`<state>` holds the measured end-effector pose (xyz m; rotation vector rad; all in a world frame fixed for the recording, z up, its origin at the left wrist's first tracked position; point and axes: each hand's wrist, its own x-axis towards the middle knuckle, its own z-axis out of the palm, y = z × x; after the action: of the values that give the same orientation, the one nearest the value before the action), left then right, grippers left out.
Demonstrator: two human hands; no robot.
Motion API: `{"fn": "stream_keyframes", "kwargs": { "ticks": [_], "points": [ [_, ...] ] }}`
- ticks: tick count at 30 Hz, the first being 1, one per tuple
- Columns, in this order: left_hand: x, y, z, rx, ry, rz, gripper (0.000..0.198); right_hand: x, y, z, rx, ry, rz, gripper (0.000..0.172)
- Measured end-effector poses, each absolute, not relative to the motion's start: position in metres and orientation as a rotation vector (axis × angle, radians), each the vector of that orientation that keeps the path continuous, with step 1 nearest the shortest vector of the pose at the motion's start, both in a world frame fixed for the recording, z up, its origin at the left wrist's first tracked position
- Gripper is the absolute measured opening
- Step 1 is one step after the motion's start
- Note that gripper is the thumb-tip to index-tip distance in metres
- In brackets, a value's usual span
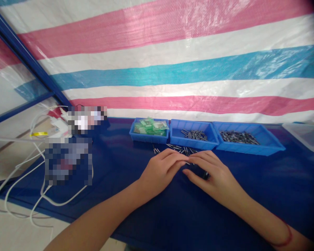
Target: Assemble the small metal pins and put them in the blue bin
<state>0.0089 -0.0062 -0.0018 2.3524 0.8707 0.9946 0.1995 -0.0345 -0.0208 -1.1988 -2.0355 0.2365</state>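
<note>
My left hand (162,170) is over the table, thumb and fingers closed together. A sliver of metal shows by its fingertips, but what they pinch is mostly hidden. My right hand (214,172) meets it at the fingertips, its fingers stretched forward and the thumb held apart. Under that palm a small dark shiny thing (206,175) shows, too covered to name. Just beyond both hands, several thin metal pins (184,150) lie loose on the blue table (167,216), partly hidden by my fingers.
Three blue bins stand in a row: the left bin (149,139) with small green-and-clear packets, the middle bin (211,141) and right bin (267,148) with metal pins. A clear container (303,137) is far right. White cables (45,200) loop at left. Striped sheeting (157,75) hangs behind.
</note>
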Motion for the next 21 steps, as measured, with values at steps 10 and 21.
{"fn": "stream_keyframes", "kwargs": {
  "ticks": [10,21],
  "points": [
    [0.0151,-0.0120,-0.0011,1.904,0.980,0.943,0.022,0.1883,-0.0438,-0.0177,-1.165,-1.923,0.525,0.014],
    [0.0148,-0.0106,0.0023,1.967,0.906,0.917,0.011,0.1923,-0.0427,-0.0198,-1.172,-1.924,0.486,0.008]
  ]
}}
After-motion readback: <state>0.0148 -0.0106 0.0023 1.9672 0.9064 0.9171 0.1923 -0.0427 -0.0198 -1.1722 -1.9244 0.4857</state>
